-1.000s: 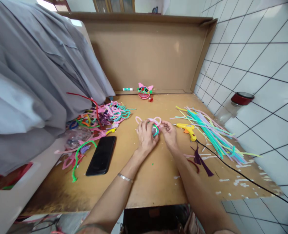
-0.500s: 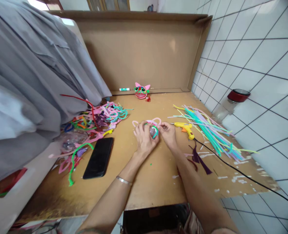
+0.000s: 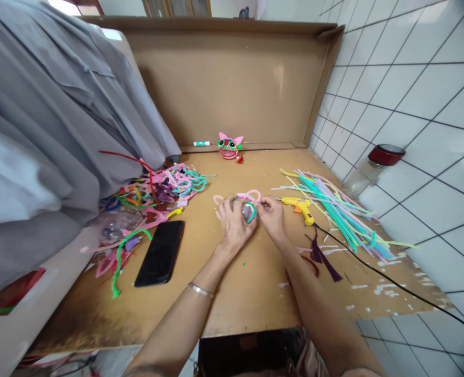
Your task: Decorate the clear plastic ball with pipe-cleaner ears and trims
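- Head view: left hand, fingers clamped on a small clear ball wrapped in green and pink pipe cleaner, mid-desk.
- Right hand: fingers pinched together on the ball's right side.
- Yellow glue gun lies just right; black phone left.

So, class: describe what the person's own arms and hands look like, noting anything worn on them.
Both forearms are bare, with no sleeves or gloves in view. The left hand has a thin silver bangle around its wrist. The right hand shows no visible jewellery.
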Motion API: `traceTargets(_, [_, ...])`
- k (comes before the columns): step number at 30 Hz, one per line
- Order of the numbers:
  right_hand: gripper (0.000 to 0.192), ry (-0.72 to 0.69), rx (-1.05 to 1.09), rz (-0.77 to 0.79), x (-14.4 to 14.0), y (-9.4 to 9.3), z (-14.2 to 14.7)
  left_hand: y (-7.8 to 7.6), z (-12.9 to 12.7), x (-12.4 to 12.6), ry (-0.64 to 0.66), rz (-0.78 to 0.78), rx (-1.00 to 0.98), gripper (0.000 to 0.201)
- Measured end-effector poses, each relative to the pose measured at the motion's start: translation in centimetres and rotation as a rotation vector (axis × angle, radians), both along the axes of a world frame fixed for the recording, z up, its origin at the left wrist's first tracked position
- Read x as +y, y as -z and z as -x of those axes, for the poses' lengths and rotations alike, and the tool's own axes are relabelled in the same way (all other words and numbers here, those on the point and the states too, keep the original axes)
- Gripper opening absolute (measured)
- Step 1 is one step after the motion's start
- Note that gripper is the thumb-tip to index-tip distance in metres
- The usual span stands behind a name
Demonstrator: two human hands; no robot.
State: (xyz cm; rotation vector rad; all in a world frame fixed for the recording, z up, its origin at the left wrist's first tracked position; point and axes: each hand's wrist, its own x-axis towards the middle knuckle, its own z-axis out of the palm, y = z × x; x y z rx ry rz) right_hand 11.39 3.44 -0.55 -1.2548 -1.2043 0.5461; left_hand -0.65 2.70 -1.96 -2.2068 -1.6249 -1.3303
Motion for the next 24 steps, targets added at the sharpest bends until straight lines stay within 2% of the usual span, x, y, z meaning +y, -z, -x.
traceTargets(9, [0.011,0.042,-0.23,-0.037,-0.39,-0.57,-0.36,-0.07,-0.01,-0.08,0.016,-0.028,-0.001,0.045])
traceTargets(14, [0.013,0.021,-0.356,-0.07,-0.69,-0.74,-0.53,-0.33,-0.15,-0.3,0.014,-0.012,-0.01,0.041])
traceTargets(20, [0.013,0.031,-0.347,-0.073,-0.69,-0.49,-0.35,-0.32,-0.24,-0.39,0.012,-0.031,0.005,0.039])
traceTargets(24, [0.013,0.032,-0.258,-0.046,-0.52,-0.24,-0.2,-0.34,-0.31,-0.44,0.015,-0.022,0.016,0.04])
